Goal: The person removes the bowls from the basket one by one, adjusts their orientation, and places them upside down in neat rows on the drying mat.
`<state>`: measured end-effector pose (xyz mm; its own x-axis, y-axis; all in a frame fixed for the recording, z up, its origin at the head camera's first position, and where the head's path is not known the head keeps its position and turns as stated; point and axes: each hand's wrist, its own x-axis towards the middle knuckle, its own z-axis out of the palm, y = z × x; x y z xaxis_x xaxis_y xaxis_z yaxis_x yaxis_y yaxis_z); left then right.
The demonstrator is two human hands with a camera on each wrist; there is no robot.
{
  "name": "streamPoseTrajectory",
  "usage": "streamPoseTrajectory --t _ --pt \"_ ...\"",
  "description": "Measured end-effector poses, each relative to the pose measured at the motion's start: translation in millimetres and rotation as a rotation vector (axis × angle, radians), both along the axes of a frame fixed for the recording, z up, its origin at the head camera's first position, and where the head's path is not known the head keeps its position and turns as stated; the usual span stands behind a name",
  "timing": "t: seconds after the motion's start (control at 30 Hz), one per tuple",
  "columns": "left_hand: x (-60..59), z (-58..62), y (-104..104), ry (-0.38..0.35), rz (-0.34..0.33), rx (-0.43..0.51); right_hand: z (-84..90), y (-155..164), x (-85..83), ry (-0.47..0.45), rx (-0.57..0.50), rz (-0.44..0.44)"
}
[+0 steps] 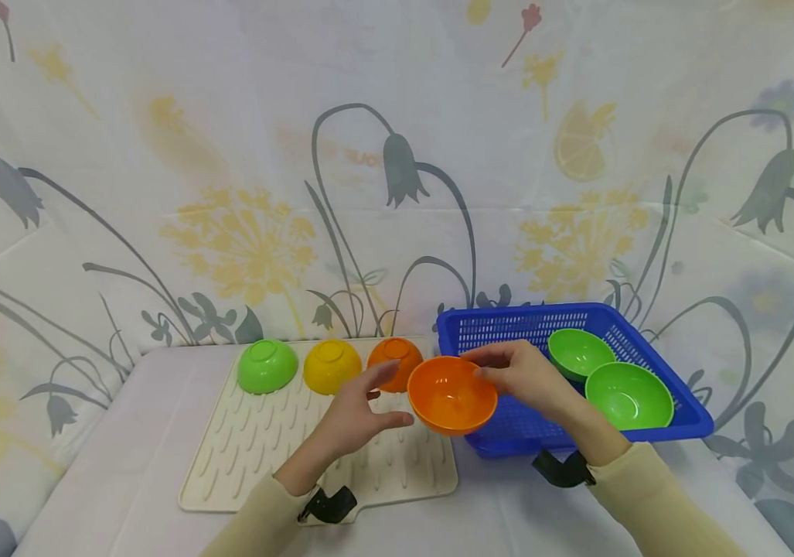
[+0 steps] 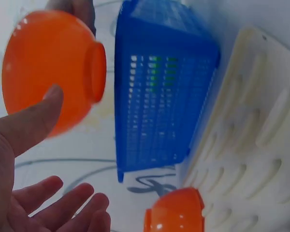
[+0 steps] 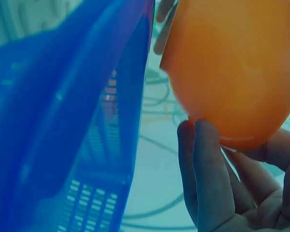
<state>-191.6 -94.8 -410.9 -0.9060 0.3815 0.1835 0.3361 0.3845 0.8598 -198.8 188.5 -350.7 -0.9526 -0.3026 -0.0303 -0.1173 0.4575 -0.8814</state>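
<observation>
An orange bowl (image 1: 452,394) (image 2: 48,72) (image 3: 237,67) hangs tilted in the air between the ribbed white mat (image 1: 264,441) and the blue basket (image 1: 508,316). My right hand (image 1: 485,365) (image 3: 208,164) grips it by the rim and side, fingers curled against its outer wall. Just left of the bowl is my left hand (image 1: 383,398) (image 2: 48,154), fingers spread and straight and the thumb reaching to the bowl's side. Whether the thumb touches it I cannot tell.
Three bowls stand upside down along the mat's far edge: green (image 1: 267,365), yellow (image 1: 331,365) and orange (image 1: 391,357) (image 2: 176,212). Two green bowls (image 1: 577,352) (image 1: 628,394) lie upright in the basket (image 2: 159,96) (image 3: 63,121). A flowered cloth covers the table and backdrop.
</observation>
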Motion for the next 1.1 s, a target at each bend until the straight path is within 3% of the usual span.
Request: streamPoseTrajectory --t 0.17,0.43,0.67,0.8,1.1 --pt "12.7 6.5 -0.4 -0.038 -0.078 0.069 -0.8 -11.8 5.7 0.032 -0.005 -0.043" --pt "24.8 10.3 -0.5 -0.09 -0.101 0.13 -7.9 -28.5 13.8 0.085 -0.003 -0.091" --pt "26.1 10.5 -1.2 -0.106 -0.132 0.178 -17.4 -33.7 19.2 0.163 0.02 -0.137" --pt "26.4 10.1 -5.7 -0.112 -0.168 0.172 -21.8 -35.0 22.8 0.167 -0.017 -0.139" --pt "26.2 12.2 -16.3 -0.046 -0.196 0.129 -24.9 -43.1 29.5 0.199 -0.066 -0.141"
